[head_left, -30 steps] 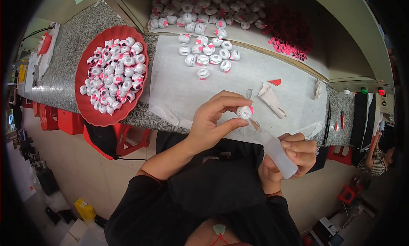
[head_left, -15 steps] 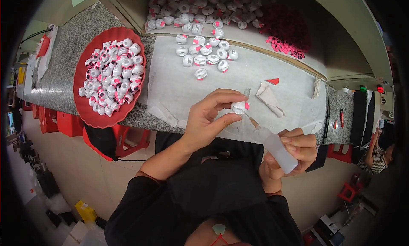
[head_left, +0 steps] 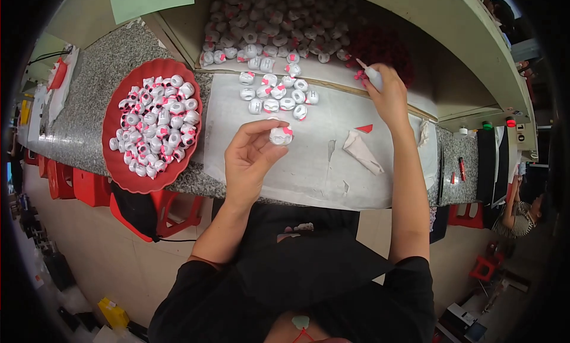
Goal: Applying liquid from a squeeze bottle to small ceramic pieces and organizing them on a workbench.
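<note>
Between the thumb and fingers of my left hand (head_left: 246,165) is a small white rounded toy head (head_left: 279,136) with a pink patch, held above the white work sheet (head_left: 309,171). My right hand (head_left: 390,96) reaches far forward into the shelf bay, closed around a translucent squeeze bottle (head_left: 374,77) with a thin nozzle pointing up and left. Just beside the bottle lie pink pieces (head_left: 360,75), at the edge of a dark, shadowed heap of them (head_left: 383,46). Several similar white heads (head_left: 279,92) stand in a cluster beyond my left hand.
A red scalloped tray (head_left: 113,165) full of white-and-pink heads stands at left. A large heap of white heads (head_left: 273,22) fills the bay behind a wooden strip (head_left: 338,89). On the sheet's right lie a folded cloth (head_left: 362,153) and a red scrap (head_left: 364,128).
My right hand has carried the bottle away from the toy head, forward to the pink pieces. My left hand, still pinching the head, has shifted left.
</note>
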Motion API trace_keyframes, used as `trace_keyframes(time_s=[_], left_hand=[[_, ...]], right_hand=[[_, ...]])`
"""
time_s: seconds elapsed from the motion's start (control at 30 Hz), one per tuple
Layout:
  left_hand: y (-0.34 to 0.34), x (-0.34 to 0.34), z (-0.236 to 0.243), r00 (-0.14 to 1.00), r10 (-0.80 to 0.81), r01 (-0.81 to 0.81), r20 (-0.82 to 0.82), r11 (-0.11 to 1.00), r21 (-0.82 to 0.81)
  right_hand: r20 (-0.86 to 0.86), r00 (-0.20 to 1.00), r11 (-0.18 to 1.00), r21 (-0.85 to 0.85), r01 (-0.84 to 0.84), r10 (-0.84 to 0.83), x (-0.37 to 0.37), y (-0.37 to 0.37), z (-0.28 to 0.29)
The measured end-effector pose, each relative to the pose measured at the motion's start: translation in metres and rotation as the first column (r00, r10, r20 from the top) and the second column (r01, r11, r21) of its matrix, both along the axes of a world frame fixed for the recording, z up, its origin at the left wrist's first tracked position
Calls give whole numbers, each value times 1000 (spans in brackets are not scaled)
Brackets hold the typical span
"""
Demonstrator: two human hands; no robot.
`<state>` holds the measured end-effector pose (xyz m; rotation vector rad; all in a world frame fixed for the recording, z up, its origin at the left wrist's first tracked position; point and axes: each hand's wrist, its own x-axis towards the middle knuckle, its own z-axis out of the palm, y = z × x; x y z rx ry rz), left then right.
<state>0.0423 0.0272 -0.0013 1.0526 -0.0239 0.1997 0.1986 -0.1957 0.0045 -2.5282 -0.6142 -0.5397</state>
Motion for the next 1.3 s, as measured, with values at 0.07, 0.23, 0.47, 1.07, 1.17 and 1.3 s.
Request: trace_keyframes(time_s=[0.07, 0.23, 0.47, 1.07, 1.17, 1.3], left_hand=[[1, 1, -2, 1000, 2, -2, -1, 1000, -2], [-1, 7, -5, 998, -50, 49, -24, 999, -23], [0, -1, -6, 998, 55, -55, 9, 998, 38], [-38, -10, 2, 984, -172, 162, -39, 970, -180], [-40, -11, 3, 980, -195, 178, -32, 942, -285], [-44, -12, 1, 975, -219, 185, -28, 879, -440]], right_hand=[[-56, 998, 996, -85, 24, -29, 17, -1, -9], [-109, 993, 973, -228, 24, -50, 18, -8, -4], [-38, 999, 997, 77, 19, -16, 3, 7, 2], [-382, 838, 576, 811, 101, 391, -131, 43, 5], [-276, 896, 630, 776, -5, 347, -135, 45, 1], [-248, 935, 678, 735, 12, 252, -139, 55, 4]])
